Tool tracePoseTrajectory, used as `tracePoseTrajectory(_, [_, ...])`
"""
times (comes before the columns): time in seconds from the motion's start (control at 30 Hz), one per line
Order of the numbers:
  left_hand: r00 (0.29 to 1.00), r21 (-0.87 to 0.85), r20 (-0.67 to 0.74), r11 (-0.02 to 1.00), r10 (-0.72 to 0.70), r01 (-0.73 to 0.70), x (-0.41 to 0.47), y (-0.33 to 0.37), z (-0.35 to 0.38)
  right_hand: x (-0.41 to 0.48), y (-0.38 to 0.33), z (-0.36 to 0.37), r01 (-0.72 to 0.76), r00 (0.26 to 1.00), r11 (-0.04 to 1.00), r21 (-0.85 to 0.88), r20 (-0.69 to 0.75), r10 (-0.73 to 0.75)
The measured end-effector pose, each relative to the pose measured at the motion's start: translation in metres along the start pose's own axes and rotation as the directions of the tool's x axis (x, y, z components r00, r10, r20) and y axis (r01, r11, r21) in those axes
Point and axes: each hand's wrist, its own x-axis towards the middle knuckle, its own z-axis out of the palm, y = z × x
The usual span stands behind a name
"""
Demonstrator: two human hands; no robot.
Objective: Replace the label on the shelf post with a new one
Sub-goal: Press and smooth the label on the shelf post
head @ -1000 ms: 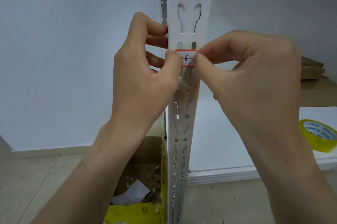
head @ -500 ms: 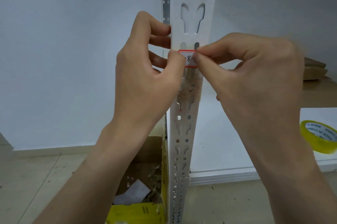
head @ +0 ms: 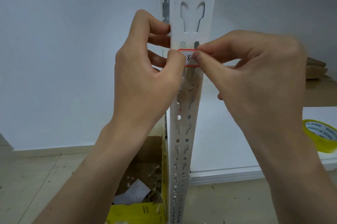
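A white perforated shelf post [head: 184, 132] stands upright in the middle of the view. On its front sits a small white label [head: 189, 58] with a red border and a handwritten "8". My left hand [head: 145, 78] has its thumb on the label's left end while its fingers curl round the post's left edge. My right hand [head: 251, 78] pinches the label's right end between thumb and forefinger. Just below the label the post shows a patch of old sticky residue [head: 189, 90].
A roll of yellow tape [head: 321, 135] lies on the white shelf board [head: 228, 150] at the right. An open yellow cardboard box [head: 138, 187] with paper scraps stands on the floor left of the post. Brown boxes [head: 317, 70] sit further back right.
Both hands stay on the label; the thumbs have shifted slightly along it. The view has drifted a little.
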Motion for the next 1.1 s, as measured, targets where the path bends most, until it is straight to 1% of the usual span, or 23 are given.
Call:
tracePoseTrajectory(0.2, [1.0, 0.015, -0.013, 1.0, -0.015, 0.016, -0.0032, 0.0003, 0.0031, 0.001, 0.0011, 0.0014, 0.001, 1.0, 1.0, 0.002, 0.007, -0.001])
tracePoseTrajectory(0.37, [0.999, 0.014, -0.014, 0.999, -0.031, 0.031, -0.0061, 0.0017, 0.0063, -0.0028, 0.0004, 0.0014, 0.021, 1.0, 0.999, -0.047, 0.003, -0.021])
tracePoseTrajectory(0.5, [1.0, 0.001, -0.011, 1.0, -0.027, 0.027, -0.0056, 0.0022, 0.0058, -0.0042, 0.0018, 0.0016, 0.033, 0.999, 0.999, 0.031, -0.042, -0.032])
tracePoseTrajectory(0.73, [1.0, -0.02, -0.004, 1.0, -0.02, 0.02, -0.0033, -0.0007, 0.0022, -0.0033, 0.0035, 0.003, 0.052, 0.998, 0.999, -0.006, -0.042, -0.053])
tracePoseTrajectory(0.83, [1.0, -0.008, -0.003, 1.0, -0.027, 0.027, -0.0038, -0.0013, 0.0027, -0.0023, 0.0015, 0.0022, 0.037, 0.999, 0.999, -0.006, -0.014, -0.037])
tracePoseTrajectory(0.97, [0.999, -0.011, 0.013, 0.999, -0.05, 0.05, -0.0046, -0.0003, 0.0011, -0.0035, 0.0016, 0.0001, 0.038, 0.999, 0.997, -0.067, 0.041, -0.035])
tracePoseTrajectory(1.1, [0.999, 0.006, 0.021, 0.999, -0.049, 0.049, -0.0041, 0.0001, -0.0004, -0.0025, 0.0045, 0.0002, 0.045, 0.998, 0.999, -0.019, -0.038, -0.046])
